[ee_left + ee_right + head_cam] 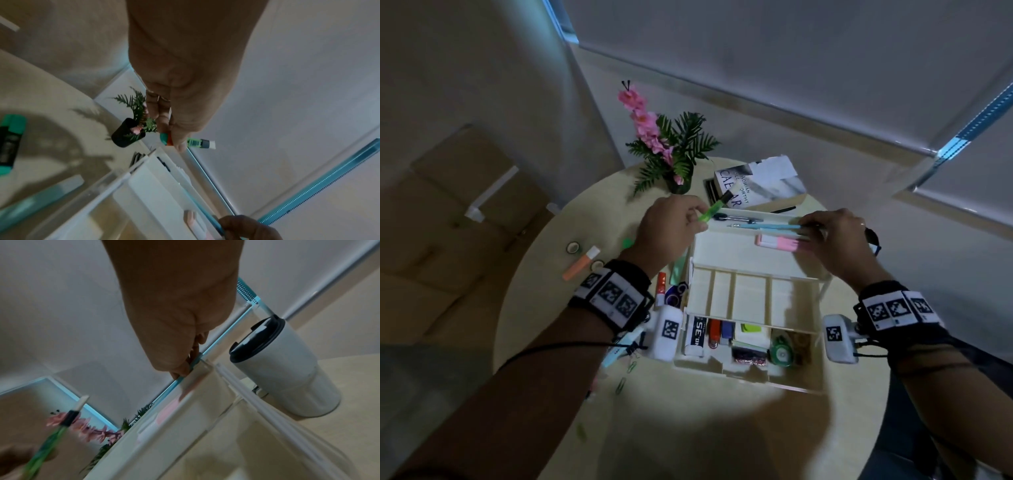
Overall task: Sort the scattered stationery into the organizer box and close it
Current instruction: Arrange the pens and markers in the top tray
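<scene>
The open cream organizer box (pixel 753 270) stands mid-table with its tiers spread; its lowest tier holds several small items. My left hand (pixel 698 219) pinches a green pen (pixel 714 210) with a black-and-white tip, lifted over the box's far left corner; the left wrist view shows the green pen (pixel 195 142) between thumb and fingers (pixel 176 141). My right hand (pixel 808 229) pinches the end of a light blue pen (pixel 767 226) lying along the top tray, above a pink eraser-like block (pixel 780 242). In the right wrist view my fingertips (pixel 183 369) grip the blue pen (pixel 174 384).
Left of the box lie an orange highlighter (pixel 580 262), tape rolls (pixel 573 246), a glue stick (pixel 661 289) and green paper clips (pixel 625 377). A potted plant (pixel 671 150) and book (pixel 756 185) sit behind. A white tumbler (pixel 283 369) stands right of the box.
</scene>
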